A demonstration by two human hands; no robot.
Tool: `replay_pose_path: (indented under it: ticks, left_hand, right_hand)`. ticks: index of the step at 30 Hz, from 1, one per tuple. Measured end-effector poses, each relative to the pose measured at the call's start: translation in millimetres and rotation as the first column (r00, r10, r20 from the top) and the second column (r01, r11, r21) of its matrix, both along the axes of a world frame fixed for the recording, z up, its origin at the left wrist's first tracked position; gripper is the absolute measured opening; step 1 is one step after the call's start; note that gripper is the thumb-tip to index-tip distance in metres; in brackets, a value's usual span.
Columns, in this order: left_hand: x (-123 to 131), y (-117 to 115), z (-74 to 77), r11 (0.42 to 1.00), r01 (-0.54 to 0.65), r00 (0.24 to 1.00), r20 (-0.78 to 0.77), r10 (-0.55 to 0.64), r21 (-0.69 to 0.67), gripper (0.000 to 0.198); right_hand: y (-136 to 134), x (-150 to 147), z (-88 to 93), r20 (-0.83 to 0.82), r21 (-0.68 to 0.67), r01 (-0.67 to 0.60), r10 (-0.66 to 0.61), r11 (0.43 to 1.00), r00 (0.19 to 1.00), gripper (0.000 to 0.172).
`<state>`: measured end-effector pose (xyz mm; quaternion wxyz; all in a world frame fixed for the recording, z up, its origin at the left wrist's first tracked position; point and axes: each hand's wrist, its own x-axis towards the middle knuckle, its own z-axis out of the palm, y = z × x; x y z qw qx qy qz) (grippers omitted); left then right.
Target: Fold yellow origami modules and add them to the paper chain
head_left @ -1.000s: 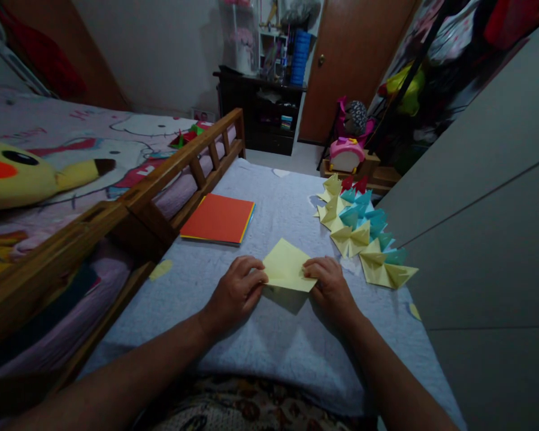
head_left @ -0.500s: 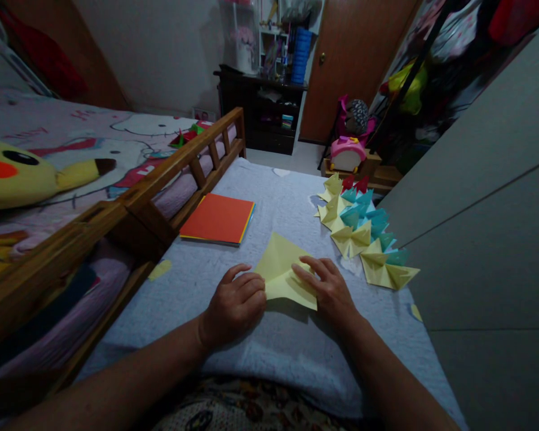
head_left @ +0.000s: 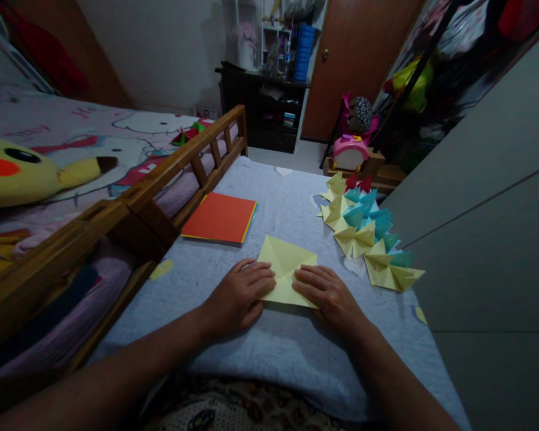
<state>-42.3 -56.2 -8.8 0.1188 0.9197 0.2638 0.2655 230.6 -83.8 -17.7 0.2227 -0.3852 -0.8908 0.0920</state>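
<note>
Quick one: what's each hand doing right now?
Left hand: open, fingers resting on the left side of the yellow paper.
Right hand: open, fingers resting on the paper's right side.

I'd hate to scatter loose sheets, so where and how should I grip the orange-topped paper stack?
Probably pinch the right edge of the paper stack, coming from the right, thumb above, fingers beneath. It lies flat, several coloured layers show there, and the wooden rail runs along its left.
</note>
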Motion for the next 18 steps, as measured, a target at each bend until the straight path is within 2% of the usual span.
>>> replay_pose_path:
  ticks: [4,7,11,13,15,17,18]
  left_hand:
    - [-6.5,16.2,5.1,0.995,0.094,0.992,-0.09,-0.091,0.026,0.027]
    - [-5.8,25.9,11.6,0.987,0.157,0.985,-0.08,-0.153,0.039,0.021]
    - [-2.3,33.7,19.1,0.986,0.152,0.981,-0.111,-0.159,-0.065,0.02]
    - [-1.3,37.6,19.8,0.983,0.107,0.987,-0.101,-0.123,-0.15,0.017]
    - [-0.3,42.4,17.9,0.951,0.067,0.996,-0.031,-0.08,-0.303,0.012]
    - [1.2,47.4,13.5,0.872,0.076,0.996,0.08,-0.043,-0.484,0.012]
    - [2.2,49.5,10.5,0.823,0.09,0.991,0.132,-0.018,-0.561,0.018]
  right_hand:
    - [-0.3,2.2,2.4,-0.026,-0.021,-0.022,0.021,1.0,0.999,0.048]
    - [-1.3,0.4,7.8,-0.079,-0.045,-0.026,0.022,0.999,0.997,0.039]
    - [-2.0,-1.4,14.5,-0.213,-0.131,0.036,-0.064,0.991,0.975,0.026]
    - [-1.6,-0.3,15.9,-0.271,-0.2,0.062,-0.116,0.978,0.956,0.023]
    - [-0.9,1.4,15.9,-0.29,-0.26,0.093,-0.17,0.961,0.942,0.022]
    - [-0.4,2.7,15.2,-0.288,-0.306,0.144,-0.235,0.941,0.928,0.022]
    - [-0.1,2.9,14.8,-0.287,-0.327,0.169,-0.268,0.93,0.92,0.022]
